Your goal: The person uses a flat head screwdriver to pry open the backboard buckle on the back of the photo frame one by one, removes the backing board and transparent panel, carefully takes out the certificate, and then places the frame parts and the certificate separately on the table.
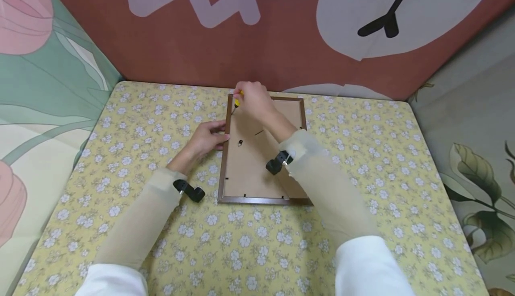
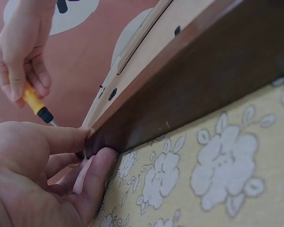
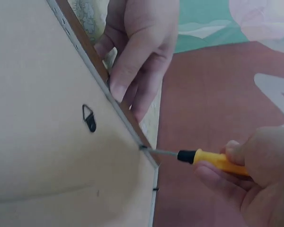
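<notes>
Picture frame (image 1: 223, 166) in the head view: lies in front of you on the desk (image 1: 241, 242), backing board (image 1: 249, 166) up, its long axis running away from you.
Left hand (image 1: 205, 139) in the head view: at the frame's left side rail, partway along it.
Right hand (image 1: 257, 101) in the head view: reaches across the board to the far left corner, nearer that corner than your left hand.
Yellow screwdriver (image 1: 237, 103) in the head view: gripped in your right hand, slanting down and left toward the inner edge of the left rail.
Side rail in the left wrist view: your left thumb and curled fingers pinch it, its lower edge near the desk; the screwdriver lies just beyond them.
Black tab (image 3: 142, 148) in the right wrist view: on the board's edge near the corner, meeting the screwdriver's tip; you cannot tell whether the tip is under it.
Triangular hanger (image 3: 89, 118) in the right wrist view: on the board, inward from your left thumb, well apart from the tip.
</notes>
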Available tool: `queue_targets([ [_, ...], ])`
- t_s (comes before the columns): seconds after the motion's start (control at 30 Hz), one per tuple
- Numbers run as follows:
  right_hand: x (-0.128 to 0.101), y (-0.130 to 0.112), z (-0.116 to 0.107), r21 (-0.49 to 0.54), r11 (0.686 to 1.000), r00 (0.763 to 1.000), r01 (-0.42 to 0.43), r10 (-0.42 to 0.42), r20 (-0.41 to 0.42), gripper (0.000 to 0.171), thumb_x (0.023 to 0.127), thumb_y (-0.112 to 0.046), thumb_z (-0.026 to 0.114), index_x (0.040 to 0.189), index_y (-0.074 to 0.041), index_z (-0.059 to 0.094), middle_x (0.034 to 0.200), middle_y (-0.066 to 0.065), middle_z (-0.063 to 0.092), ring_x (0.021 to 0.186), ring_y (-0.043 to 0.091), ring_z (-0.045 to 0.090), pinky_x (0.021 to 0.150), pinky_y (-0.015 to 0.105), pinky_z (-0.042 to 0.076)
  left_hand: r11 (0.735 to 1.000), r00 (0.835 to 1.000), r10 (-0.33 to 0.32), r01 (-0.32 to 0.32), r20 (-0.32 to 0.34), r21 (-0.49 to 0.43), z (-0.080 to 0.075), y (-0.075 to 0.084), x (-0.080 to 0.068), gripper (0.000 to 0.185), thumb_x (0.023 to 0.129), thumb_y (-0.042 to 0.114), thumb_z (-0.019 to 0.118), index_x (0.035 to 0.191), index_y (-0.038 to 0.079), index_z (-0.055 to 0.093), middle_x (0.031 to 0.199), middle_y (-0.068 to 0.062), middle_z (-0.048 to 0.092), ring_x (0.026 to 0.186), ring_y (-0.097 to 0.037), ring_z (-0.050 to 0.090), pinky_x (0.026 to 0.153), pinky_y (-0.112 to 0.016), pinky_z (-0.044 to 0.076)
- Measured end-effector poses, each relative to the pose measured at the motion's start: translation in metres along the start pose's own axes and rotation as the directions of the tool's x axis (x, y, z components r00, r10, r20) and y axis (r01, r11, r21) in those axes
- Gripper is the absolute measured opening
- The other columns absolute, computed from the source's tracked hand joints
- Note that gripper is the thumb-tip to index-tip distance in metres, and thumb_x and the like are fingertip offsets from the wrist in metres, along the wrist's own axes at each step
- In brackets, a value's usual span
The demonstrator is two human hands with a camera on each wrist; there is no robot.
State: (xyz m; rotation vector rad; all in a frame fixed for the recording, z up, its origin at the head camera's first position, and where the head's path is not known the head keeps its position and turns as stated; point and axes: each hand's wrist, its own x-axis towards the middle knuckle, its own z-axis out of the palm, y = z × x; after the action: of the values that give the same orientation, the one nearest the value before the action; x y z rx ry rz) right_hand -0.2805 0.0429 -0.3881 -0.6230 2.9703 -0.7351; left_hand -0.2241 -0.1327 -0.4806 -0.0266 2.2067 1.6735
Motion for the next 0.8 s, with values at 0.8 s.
queue_targets([
  [0.8, 0.018, -0.040, 0.008, -0.193, 0.980, 0.995, -0.044, 0.060, 0.077, 0.008, 0.099, -0.006, 0.059, 0.099, -0.008, 0.067, 0.086, 0.003, 0.066, 0.072, 0.014, 0.058, 0.063, 0.024, 0.050, 1.000, 1.000, -0.002, 0.002, 0.010, 0.010, 0.000, 0.000, 0.000, 0.059, 0.097, 0.003, 0.066, 0.153, 0.007, 0.046, 0.150, -0.018, 0.050, 0.107, -0.032, 0.066, 0.075, -0.030, 0.063],
])
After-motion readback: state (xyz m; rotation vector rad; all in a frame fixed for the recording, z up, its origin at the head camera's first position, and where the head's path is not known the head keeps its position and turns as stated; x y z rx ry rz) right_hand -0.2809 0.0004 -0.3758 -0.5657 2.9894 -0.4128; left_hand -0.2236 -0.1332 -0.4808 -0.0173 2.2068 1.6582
